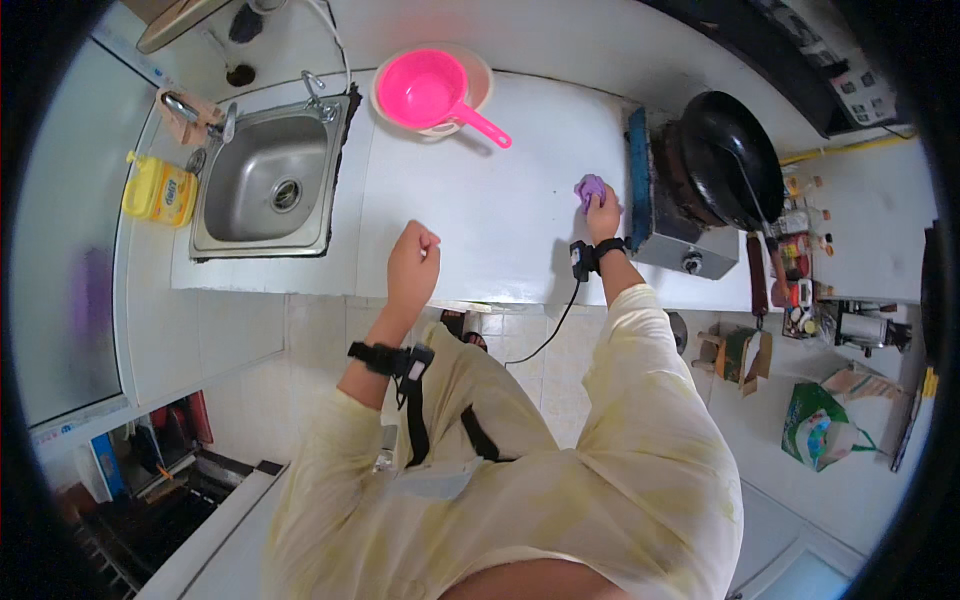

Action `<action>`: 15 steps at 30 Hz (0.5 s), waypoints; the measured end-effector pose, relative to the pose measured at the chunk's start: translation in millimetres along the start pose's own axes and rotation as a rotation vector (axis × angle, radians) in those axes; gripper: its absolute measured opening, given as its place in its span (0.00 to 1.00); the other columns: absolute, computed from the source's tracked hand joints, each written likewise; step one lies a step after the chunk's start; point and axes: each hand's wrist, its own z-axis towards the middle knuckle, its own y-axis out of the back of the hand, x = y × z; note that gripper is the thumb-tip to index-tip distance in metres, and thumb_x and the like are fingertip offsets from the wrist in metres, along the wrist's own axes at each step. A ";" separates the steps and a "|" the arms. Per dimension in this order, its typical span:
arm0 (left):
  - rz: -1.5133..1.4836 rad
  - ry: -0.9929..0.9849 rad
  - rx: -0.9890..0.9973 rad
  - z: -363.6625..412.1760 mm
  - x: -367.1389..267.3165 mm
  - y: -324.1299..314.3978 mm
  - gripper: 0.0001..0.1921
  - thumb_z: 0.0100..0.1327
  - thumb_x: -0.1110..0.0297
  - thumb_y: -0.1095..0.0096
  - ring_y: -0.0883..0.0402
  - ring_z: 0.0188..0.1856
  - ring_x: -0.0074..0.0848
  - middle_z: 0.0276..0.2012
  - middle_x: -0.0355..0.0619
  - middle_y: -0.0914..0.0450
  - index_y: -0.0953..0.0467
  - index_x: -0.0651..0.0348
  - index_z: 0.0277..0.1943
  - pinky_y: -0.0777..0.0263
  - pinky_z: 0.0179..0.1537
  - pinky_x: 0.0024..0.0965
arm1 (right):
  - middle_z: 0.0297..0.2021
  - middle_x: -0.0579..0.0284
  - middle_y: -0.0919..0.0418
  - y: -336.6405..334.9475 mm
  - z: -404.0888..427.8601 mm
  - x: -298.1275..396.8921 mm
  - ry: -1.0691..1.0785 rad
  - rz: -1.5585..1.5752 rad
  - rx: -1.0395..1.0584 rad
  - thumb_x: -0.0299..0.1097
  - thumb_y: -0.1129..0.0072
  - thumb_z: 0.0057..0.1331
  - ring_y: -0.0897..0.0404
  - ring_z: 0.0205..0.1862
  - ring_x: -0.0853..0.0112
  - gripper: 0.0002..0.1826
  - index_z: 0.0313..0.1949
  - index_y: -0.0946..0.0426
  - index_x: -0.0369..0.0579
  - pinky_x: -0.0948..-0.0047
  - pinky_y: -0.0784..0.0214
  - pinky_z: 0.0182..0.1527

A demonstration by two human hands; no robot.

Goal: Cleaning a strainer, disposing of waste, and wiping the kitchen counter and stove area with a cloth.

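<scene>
A crumpled purple cloth (590, 192) is gripped in my right hand (603, 216) on the white countertop (480, 225), just left of the gas stove (686, 251). My left hand (414, 266) is curled into a loose fist above the counter's front part, with nothing visible in it. Beyond the hands, near the wall, a pink plastic ladle-like basin with a handle (421, 88) rests in a larger pale basin (481, 79). Both wrists wear black straps with small devices, and a cable hangs from the right one.
At the left a steel sink (262, 180) with a faucet (319, 105) is set into the counter, beside a yellow detergent jug (161, 191). A black wok (731, 161) with a long-handled utensil sits on the stove. Several bottles (802, 221) stand to its right; a green bag (814, 427) lies lower right.
</scene>
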 end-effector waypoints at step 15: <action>-0.050 0.129 0.055 -30.2 36.9 96.5 0.05 0.59 0.82 0.49 0.25 0.28 0.31 0.31 0.47 0.22 0.34 0.63 0.36 0.30 0.31 0.31 | 0.49 0.44 0.22 -93.6 -184.6 204.3 0.080 0.332 0.275 0.34 0.46 0.65 0.27 0.56 0.49 0.15 0.51 0.24 0.47 0.56 0.37 0.60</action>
